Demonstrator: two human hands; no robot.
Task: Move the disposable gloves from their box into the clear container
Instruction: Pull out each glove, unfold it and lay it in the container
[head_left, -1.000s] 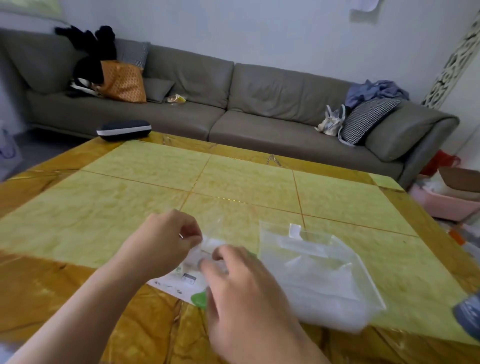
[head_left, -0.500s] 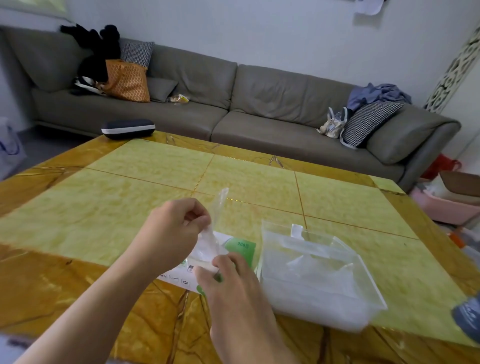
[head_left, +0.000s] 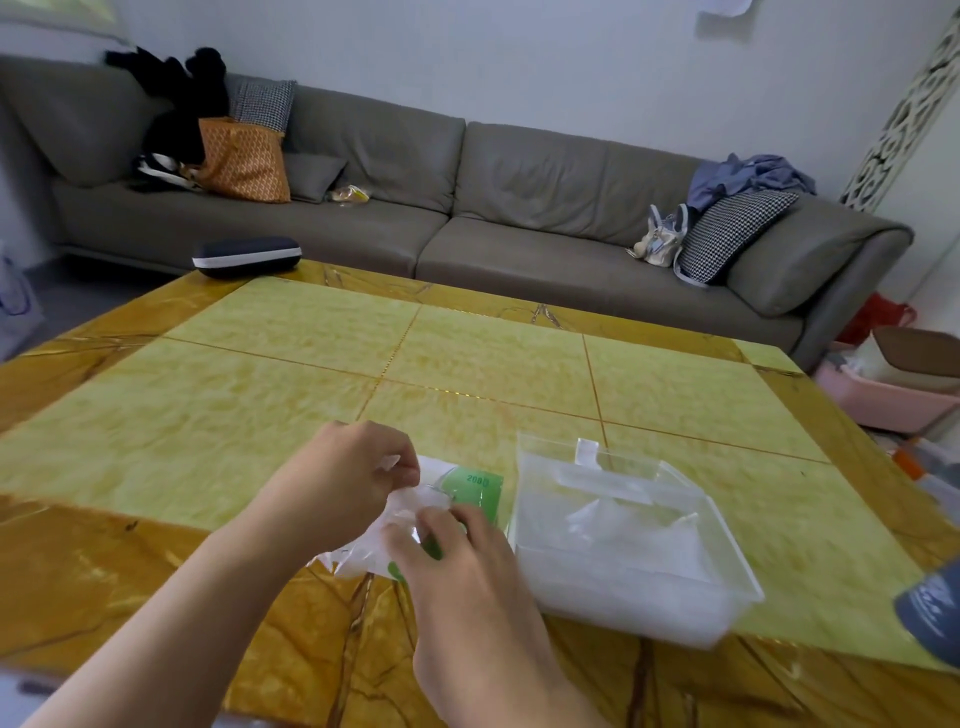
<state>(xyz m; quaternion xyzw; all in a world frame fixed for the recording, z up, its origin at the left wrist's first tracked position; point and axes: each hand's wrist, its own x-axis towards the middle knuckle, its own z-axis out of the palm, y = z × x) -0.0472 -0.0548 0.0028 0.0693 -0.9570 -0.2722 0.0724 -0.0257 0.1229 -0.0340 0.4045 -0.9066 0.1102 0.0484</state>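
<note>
The left hand (head_left: 358, 483) pinches a thin clear glove (head_left: 415, 506) between thumb and fingertips, just above the white-and-green glove box (head_left: 470, 486). The right hand (head_left: 457, 551) rests over the near end of the box, its fingers curled down onto the film and the box; whether that grip pinches the glove or only steadies the box cannot be told. The box lies flat on the table (head_left: 291, 415), just left of the clear container (head_left: 634, 540), which already holds a heap of crumpled clear gloves.

To do this step well, the box should probably stay pinned while the left hand draws the film out slowly, so that 1 glove comes free rather than a clump. The film is light and clingy, so it likely needs to be lowered well inside the container's rim before release.

The table has a glossy yellow-green tiled top with an amber marbled border. A dark case (head_left: 247, 256) sits at its far edge. Behind stands a grey sofa (head_left: 519, 208) carrying cushions, bags and clothes.
</note>
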